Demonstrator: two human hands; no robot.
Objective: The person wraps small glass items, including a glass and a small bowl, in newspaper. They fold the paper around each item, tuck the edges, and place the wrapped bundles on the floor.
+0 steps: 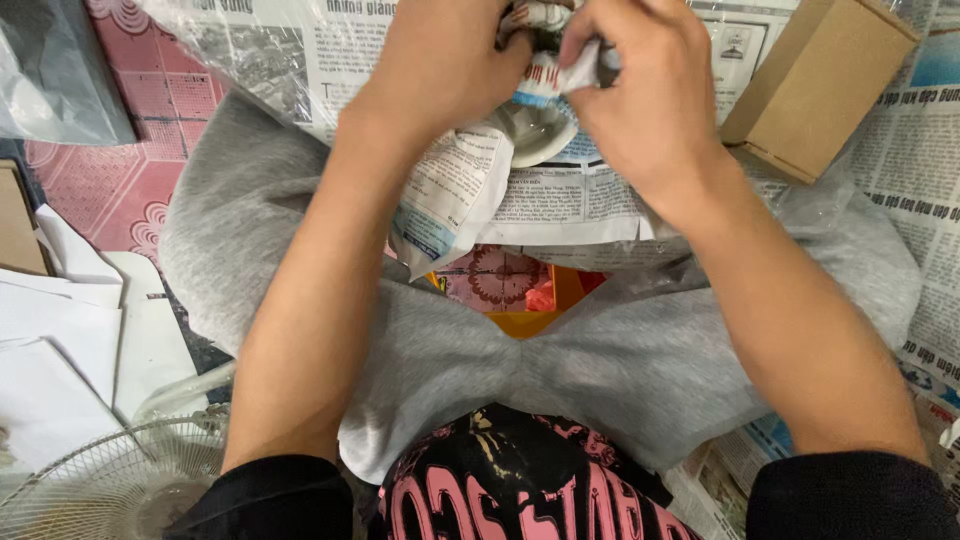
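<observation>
Both hands, left hand (pixel 445 65) and right hand (pixel 640 85), pinched crumpled printed newspaper (pixel 545 80) around a clear glass object (pixel 535 135), beside a brown cardboard box (pixel 815 80)

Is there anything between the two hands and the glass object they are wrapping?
Yes: newspaper. The left hand and the right hand grip crumpled newspaper around the glass object, so the paper lies between their fingers and the glass; only part of it shows.

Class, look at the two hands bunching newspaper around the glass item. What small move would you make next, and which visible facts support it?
Probably fold the loose flap of newspaper up over the glass item. Part of the glass shows bare below the left hand and right hand, which pinch crumpled paper only at the top, while that flap hangs free.
</observation>
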